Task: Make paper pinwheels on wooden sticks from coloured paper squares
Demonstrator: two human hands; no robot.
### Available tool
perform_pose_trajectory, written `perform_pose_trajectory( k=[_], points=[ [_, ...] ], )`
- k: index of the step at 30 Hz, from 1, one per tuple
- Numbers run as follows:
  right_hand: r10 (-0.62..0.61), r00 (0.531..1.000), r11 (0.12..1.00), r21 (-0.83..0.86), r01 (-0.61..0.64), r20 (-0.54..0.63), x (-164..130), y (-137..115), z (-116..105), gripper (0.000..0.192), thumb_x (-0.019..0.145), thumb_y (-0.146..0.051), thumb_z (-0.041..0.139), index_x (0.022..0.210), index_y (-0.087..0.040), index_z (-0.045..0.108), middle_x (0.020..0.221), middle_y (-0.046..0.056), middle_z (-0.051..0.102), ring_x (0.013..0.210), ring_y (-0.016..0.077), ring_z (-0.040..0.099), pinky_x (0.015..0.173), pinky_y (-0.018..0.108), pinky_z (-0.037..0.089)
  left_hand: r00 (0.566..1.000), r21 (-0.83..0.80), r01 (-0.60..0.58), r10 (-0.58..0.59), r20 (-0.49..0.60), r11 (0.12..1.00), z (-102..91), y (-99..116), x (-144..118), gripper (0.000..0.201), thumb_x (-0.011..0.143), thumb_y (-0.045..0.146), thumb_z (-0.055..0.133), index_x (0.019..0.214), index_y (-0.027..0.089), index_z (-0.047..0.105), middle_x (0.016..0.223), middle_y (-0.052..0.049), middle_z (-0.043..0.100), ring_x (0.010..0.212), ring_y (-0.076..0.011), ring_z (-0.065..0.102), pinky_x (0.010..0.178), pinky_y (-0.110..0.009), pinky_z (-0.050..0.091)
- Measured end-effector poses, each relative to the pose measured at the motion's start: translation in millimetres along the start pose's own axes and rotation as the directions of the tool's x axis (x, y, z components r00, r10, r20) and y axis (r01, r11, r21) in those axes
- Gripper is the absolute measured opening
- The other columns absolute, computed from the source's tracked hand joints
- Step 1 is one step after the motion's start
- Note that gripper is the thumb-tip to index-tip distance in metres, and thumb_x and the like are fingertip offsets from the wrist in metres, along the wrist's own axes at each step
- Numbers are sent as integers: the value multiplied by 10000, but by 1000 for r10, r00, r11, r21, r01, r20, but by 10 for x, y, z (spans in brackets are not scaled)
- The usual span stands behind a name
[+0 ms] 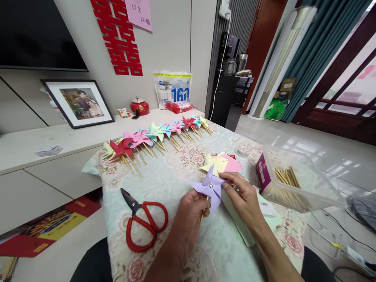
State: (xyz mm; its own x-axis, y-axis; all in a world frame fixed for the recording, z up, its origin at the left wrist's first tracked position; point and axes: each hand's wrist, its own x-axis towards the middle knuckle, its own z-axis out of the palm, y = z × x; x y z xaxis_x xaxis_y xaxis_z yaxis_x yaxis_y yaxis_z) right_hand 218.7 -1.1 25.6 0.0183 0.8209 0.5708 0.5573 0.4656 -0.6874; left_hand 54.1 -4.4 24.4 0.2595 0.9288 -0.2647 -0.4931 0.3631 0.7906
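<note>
Head view | left hand (190, 209) closed around stick of pinwheel (210, 188) at table centre | right hand (242, 196) pinches a blade at 3 o'clock | advice: keep stick steady, touch paper lightly | scissors (143, 223) at 9 o'clock.

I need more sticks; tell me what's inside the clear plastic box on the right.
The clear plastic box holds a pile of thin wooden sticks. A purple carton covers its near end, so what lies behind it is hidden.
</note>
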Motion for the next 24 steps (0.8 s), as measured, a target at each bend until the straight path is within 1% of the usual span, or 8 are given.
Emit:
perform_pose_trajectory(
  k=[6,13,16,18,20,22,24],
  points=[
    [-61,998,996,-59,62,22,4,24,28,236,915,-136,543,1034,-221,728,956,64,737,906,212,687,788,350,543,1000,17,-7,8,-7,1000,6,-23,7,212,536,111,593,728,155,671,647,32,518,561,-91,390,506,-233,298],
    [-61,997,996,-64,63,40,4,23,35,231,934,-134,526,981,-222,735,927,65,729,884,211,682,773,346,539,1000,48,-21,22,-20,999,22,-28,5,219,522,122,603,727,146,675,628,32,516,547,-88,378,500,-232,289],
    [-66,997,996,-53,68,35,1,28,30,236,932,-132,527,1031,-221,722,988,75,719,951,219,670,826,366,532,997,86,-53,57,-44,995,7,-57,26,202,527,120,599,718,144,660,602,40,502,536,-84,366,497,-227,270],
    [-60,998,998,-28,60,7,-3,19,18,255,923,-144,548,1115,-226,695,1089,88,702,1052,232,646,902,398,512,992,133,-101,110,-65,986,-17,-86,51,192,544,120,591,725,148,650,577,50,488,520,-80,353,498,-223,263],
    [-23,1000,1000,16,23,-15,-9,-4,6,265,915,-173,577,1152,-237,676,1192,102,669,1149,248,609,953,426,490,986,193,-135,150,-68,972,-46,-117,74,210,572,126,581,767,153,654,564,57,488,501,-77,341,497,-220,260],
    [31,999,997,74,-30,-17,-17,-36,2,210,907,-215,612,1101,-242,688,1239,110,645,1190,262,591,967,441,478,983,280,-146,171,-67,949,-67,-141,82,223,609,143,585,817,164,664,548,64,483,482,-79,332,490,-219,255],
    [70,997,991,119,-69,-10,-24,-71,12,132,892,-259,650,1009,-231,703,1229,115,646,1191,274,590,972,451,470,972,388,-178,222,-72,904,-69,-158,68,179,649,167,613,820,180,667,552,62,478,488,-92,359,489,-218,271]
  ],
)
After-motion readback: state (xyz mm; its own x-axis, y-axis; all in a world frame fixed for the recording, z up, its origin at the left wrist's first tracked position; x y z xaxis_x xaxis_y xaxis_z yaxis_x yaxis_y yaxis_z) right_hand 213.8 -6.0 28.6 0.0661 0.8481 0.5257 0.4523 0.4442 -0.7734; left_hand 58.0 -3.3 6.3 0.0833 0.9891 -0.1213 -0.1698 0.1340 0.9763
